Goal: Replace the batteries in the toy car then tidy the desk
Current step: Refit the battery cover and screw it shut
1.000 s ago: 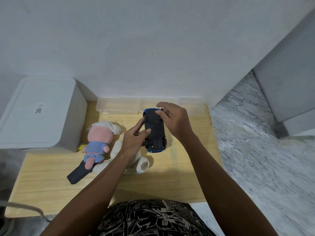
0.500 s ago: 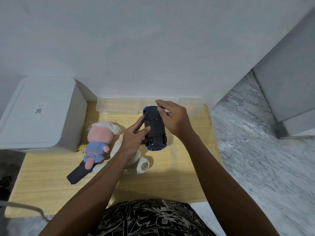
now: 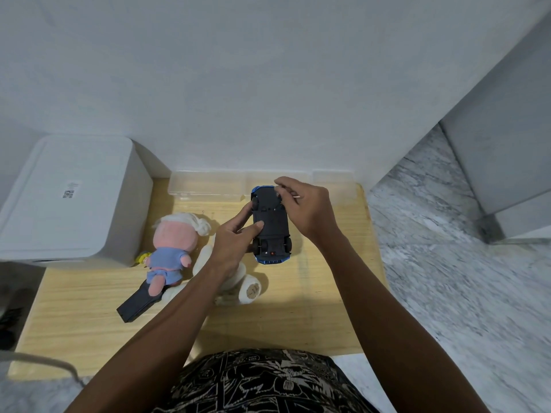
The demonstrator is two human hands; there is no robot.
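A person looks down at a light wooden table point(image 3: 298, 317) set against a pale wall. Both bare arms reach forward from the bottom of the view. Between the hands is a toy car point(image 3: 270, 225), turned upside down so its flat black underside faces up, with a blue rim of bodywork showing at both ends and four small wheels at the corners. It is held above the middle of the table, toward the back.

The left hand point(image 3: 231, 248) holds the car from its left side: the thumb presses on the underside near the middle and the fingers point(image 3: 243, 214) curl along the car's left edge. The right hand point(image 3: 307, 211) comes over the car's far right corner, with its fingers bent down against the underside near the front wheel. Something thin and pale sticks out between those fingers, too small to identify.

Left of the car, a soft doll point(image 3: 171, 247) with a pink face, white hair and blue clothes lies on its back on the table. A white plush toy point(image 3: 238, 281) lies just beside it, partly hidden under the left forearm. A black, flat rectangular object point(image 3: 135, 305) lies under the doll's legs and points toward the near left. A clear plastic box point(image 3: 205, 186) sits along the back edge by the wall. A white lidded container point(image 3: 68, 198) stands at the table's far left corner. Grey marbled floor point(image 3: 462, 278) shows to the right.
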